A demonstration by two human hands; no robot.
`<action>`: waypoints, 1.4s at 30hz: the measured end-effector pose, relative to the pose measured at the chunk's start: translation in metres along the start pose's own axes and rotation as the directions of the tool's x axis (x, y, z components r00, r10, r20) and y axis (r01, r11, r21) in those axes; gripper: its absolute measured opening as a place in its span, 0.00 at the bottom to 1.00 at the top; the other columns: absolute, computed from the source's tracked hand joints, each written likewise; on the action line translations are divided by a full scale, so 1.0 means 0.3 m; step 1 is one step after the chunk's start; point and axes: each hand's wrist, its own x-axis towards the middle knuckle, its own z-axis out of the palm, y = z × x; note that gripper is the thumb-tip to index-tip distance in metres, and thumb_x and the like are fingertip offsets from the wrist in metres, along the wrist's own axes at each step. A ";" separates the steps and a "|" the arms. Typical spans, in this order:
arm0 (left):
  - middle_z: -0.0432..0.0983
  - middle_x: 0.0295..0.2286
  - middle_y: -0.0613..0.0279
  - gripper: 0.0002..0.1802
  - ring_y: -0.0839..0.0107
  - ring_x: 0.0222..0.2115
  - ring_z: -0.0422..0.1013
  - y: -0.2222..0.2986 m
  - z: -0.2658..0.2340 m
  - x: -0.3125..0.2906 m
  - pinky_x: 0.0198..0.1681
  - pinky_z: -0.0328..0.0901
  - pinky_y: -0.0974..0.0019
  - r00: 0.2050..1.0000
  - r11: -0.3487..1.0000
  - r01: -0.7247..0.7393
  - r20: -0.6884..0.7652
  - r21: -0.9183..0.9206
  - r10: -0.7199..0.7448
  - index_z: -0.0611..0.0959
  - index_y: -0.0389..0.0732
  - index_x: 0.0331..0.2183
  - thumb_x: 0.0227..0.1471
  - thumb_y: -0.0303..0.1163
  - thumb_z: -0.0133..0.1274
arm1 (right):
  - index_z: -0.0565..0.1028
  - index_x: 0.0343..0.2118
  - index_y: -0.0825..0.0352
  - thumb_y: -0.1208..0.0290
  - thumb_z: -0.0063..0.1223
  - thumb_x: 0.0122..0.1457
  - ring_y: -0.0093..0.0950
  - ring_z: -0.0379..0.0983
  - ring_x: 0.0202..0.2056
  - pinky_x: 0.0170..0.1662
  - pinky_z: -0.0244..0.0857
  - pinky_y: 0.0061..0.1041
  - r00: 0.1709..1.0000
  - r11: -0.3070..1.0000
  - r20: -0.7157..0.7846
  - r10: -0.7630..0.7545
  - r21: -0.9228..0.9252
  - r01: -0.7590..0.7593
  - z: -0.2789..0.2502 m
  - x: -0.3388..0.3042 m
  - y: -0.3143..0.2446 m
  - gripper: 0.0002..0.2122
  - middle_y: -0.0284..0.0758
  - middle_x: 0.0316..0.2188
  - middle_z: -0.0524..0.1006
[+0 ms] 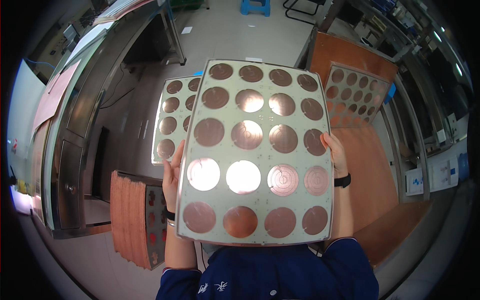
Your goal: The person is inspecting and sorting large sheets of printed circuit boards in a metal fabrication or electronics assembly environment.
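A large pale green circuit board panel with rows of round copper-coloured discs is held up in front of my chest, its face toward me. Light glares off several of the discs. My left hand grips its left edge, with some fingers hidden behind the panel. On the opposite edge, my right hand has its thumb over the front face, and its other fingers are partly out of sight. Beyond the panel's left side stands a similar panel, partly covered by the one I hold.
At right, another disc-patterned panel leans against an upright brown board above a brown surface. A thick stack of copper-edged panels is at lower left. A metal-framed workbench runs along the left. A blue stool stands far off.
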 end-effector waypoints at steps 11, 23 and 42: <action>0.60 0.52 0.57 0.30 0.63 0.53 0.59 -0.125 -0.023 -0.103 0.55 0.57 0.57 0.997 0.997 -0.082 0.011 -0.002 0.082 0.57 0.41 0.56 0.56 0.39 0.46 | 0.62 0.53 0.66 0.68 0.40 0.62 0.31 0.64 0.51 0.55 0.59 0.36 0.960 0.940 0.027 -0.279 0.214 0.267 0.195 -0.010 0.122 0.17 0.35 0.50 0.67; 0.66 0.47 0.50 0.28 0.63 0.46 0.67 0.123 -0.178 -0.050 0.48 0.64 0.62 0.998 0.997 -0.053 0.029 0.052 0.052 0.61 0.32 0.54 0.52 0.29 0.46 | 0.54 0.58 0.72 0.44 0.27 0.61 0.33 0.60 0.55 0.57 0.53 0.33 0.986 0.985 0.019 -0.167 0.045 0.166 -0.174 -0.118 -0.117 0.33 0.41 0.55 0.63; 0.55 0.54 0.58 0.33 0.64 0.55 0.55 -0.153 0.124 -0.048 0.58 0.51 0.58 0.992 0.994 -0.107 0.067 0.003 0.106 0.49 0.45 0.59 0.56 0.31 0.44 | 0.64 0.50 0.68 0.68 0.43 0.61 0.29 0.66 0.49 0.52 0.61 0.33 0.991 0.956 0.006 -0.131 0.267 0.125 0.193 -0.117 0.237 0.16 0.36 0.47 0.69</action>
